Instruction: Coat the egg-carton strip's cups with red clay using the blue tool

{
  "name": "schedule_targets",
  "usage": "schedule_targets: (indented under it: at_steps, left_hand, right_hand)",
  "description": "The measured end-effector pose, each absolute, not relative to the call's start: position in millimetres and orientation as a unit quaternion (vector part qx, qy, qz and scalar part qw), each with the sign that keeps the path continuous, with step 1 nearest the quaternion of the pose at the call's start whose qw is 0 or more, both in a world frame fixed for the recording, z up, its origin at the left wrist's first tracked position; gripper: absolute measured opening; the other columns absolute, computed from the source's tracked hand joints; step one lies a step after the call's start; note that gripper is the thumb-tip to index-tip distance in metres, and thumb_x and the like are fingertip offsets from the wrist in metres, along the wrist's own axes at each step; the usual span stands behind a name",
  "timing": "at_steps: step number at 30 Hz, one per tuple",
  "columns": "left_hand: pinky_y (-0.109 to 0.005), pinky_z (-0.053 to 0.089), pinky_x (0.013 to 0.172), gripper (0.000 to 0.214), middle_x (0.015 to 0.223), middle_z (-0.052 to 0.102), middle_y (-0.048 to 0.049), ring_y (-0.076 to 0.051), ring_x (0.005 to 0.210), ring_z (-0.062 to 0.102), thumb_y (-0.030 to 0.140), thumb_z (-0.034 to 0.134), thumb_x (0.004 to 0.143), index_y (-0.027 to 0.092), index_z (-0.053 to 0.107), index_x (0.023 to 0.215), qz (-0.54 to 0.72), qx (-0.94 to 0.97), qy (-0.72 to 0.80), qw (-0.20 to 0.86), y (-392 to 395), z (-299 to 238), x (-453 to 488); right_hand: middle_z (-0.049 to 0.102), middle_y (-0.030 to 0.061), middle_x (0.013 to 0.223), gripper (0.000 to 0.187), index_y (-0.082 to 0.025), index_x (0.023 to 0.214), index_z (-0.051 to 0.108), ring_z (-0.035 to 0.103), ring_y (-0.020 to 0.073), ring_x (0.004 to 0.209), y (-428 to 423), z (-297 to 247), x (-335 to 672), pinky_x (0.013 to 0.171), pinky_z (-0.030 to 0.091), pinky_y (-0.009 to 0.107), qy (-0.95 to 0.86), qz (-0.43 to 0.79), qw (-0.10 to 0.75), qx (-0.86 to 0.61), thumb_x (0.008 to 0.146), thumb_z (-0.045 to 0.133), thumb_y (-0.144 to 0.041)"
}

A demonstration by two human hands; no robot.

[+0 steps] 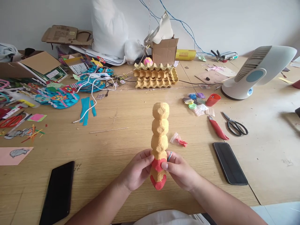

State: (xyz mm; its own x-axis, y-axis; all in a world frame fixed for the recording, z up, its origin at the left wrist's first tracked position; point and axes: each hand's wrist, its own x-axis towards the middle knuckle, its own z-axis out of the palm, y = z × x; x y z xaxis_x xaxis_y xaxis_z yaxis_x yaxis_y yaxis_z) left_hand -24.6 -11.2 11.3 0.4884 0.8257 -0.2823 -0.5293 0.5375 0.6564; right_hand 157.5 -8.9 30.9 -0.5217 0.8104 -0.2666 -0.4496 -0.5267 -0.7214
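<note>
Between my two hands is a yellow egg-carton strip (160, 128), its bumpy cups running away from me. Red clay covers its near tip and forms a band a little farther up. My left hand (138, 168) grips the strip's left side, thumb on top by the red band. On the other side, my right hand (180, 170) holds it too, with the thumb pressed on the red clay. A thin blue loop shows by the right index finger. Just beyond the right hand lies a small clear bag with red clay (180, 141).
Phones lie at left (58, 190) and right (230, 163). Scissors (236, 125), a red cutter (217, 128), clay bags (193, 101) and a red cup (213, 99) sit to the right, before a white fan (248, 78). Stacked egg trays (153, 82) stand behind; craft pieces (61, 97) crowd the left.
</note>
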Motion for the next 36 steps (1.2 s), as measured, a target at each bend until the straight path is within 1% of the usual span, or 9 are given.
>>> schedule_targets:
  at_steps: [6,13,16,22,27,31,36]
  left_hand:
    - [-0.028,0.043,0.069,0.022,0.087,0.071,-0.0073,-0.016,0.075,0.061,0.036,0.071,0.091,0.015,0.075,0.098,0.408,0.228,0.285,0.837,-9.7,11.1,-24.0]
    - [-0.027,0.043,0.068,0.023,0.085,0.070,-0.0076,-0.016,0.074,0.059,0.035,0.069,0.092,0.014,0.075,0.098,0.407,0.216,0.265,0.847,-9.6,13.6,-23.4]
    - [-0.027,0.044,0.069,0.024,0.085,0.070,-0.0077,-0.016,0.075,0.059,0.035,0.069,0.092,0.013,0.075,0.099,0.408,0.219,0.267,0.845,-9.7,13.8,-23.2]
    - [-0.027,0.045,0.075,0.026,0.091,0.069,-0.0093,-0.017,0.081,0.059,0.035,0.070,0.091,0.012,0.076,0.102,0.413,0.224,0.283,0.836,-10.9,9.8,-22.4]
    - [-0.027,0.044,0.070,0.028,0.086,0.068,-0.0080,-0.016,0.077,0.058,0.038,0.070,0.091,0.012,0.075,0.100,0.409,0.225,0.275,0.840,-10.6,8.3,-23.6]
    - [-0.026,0.044,0.070,0.028,0.088,0.069,-0.0078,-0.015,0.077,0.059,0.038,0.071,0.091,0.012,0.075,0.101,0.407,0.227,0.272,0.842,-9.0,8.8,-24.4]
    - [-0.026,0.044,0.069,0.025,0.084,0.069,-0.0066,-0.015,0.075,0.058,0.037,0.071,0.090,0.014,0.076,0.098,0.407,0.235,0.286,0.835,-9.4,9.6,-23.7]
  right_hand:
    - [0.068,0.0013,0.077,0.031,-0.017,0.078,0.071,0.058,0.0161,0.076,-8.6,30.5,158.9,0.077,0.043,0.030,-0.270,0.825,0.394,-0.304,0.077,0.086,-0.044]
    - [0.071,0.0020,0.080,0.027,-0.017,0.082,0.075,0.060,0.0161,0.078,-8.3,29.0,159.3,0.078,0.043,0.030,-0.257,0.834,0.393,-0.292,0.075,0.088,-0.039]
    - [0.071,0.0022,0.079,0.026,-0.016,0.082,0.075,0.060,0.0159,0.076,-8.6,29.5,159.0,0.078,0.043,0.030,-0.258,0.831,0.395,-0.294,0.076,0.088,-0.038]
    - [0.069,0.0012,0.076,0.029,-0.015,0.079,0.073,0.059,0.0142,0.071,-10.7,27.6,155.3,0.072,0.044,0.028,-0.277,0.812,0.412,-0.307,0.077,0.087,-0.041]
    - [0.069,0.0019,0.077,0.029,-0.015,0.081,0.075,0.060,0.0148,0.073,-10.8,29.9,153.7,0.073,0.045,0.027,-0.266,0.818,0.417,-0.293,0.078,0.085,-0.042]
    - [0.071,0.0031,0.077,0.028,-0.015,0.080,0.076,0.061,0.0157,0.076,-11.1,32.8,155.3,0.075,0.045,0.027,-0.241,0.832,0.412,-0.281,0.079,0.084,-0.041]
    - [0.071,0.0027,0.075,0.027,-0.013,0.081,0.077,0.061,0.0145,0.071,-11.8,32.8,155.0,0.073,0.045,0.027,-0.240,0.839,0.400,-0.279,0.078,0.086,-0.039]
